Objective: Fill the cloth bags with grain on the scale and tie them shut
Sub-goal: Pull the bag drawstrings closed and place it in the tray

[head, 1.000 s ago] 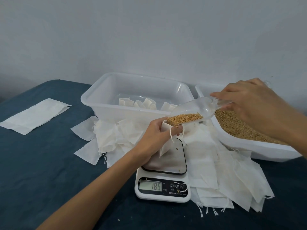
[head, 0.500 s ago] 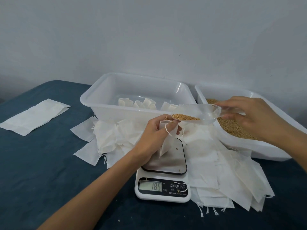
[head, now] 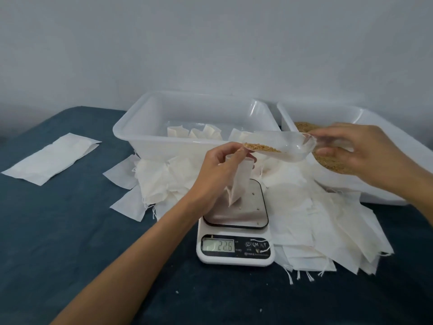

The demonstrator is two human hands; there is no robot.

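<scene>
Two tubs (head: 140,137) border the scale (head: 235,231) behind; blue table (head: 70,231) lies open in front. Left hand (head: 218,174) pinches a bag (head: 239,184) above the scale. Right hand (head: 358,156) grips a scoop (head: 281,146) of grain (head: 262,147) at the bag's mouth.

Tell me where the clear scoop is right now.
In the head view, right of centre: the clear scoop is held by the right hand, its grain-filled lip over the cloth bag above the scale.
</scene>
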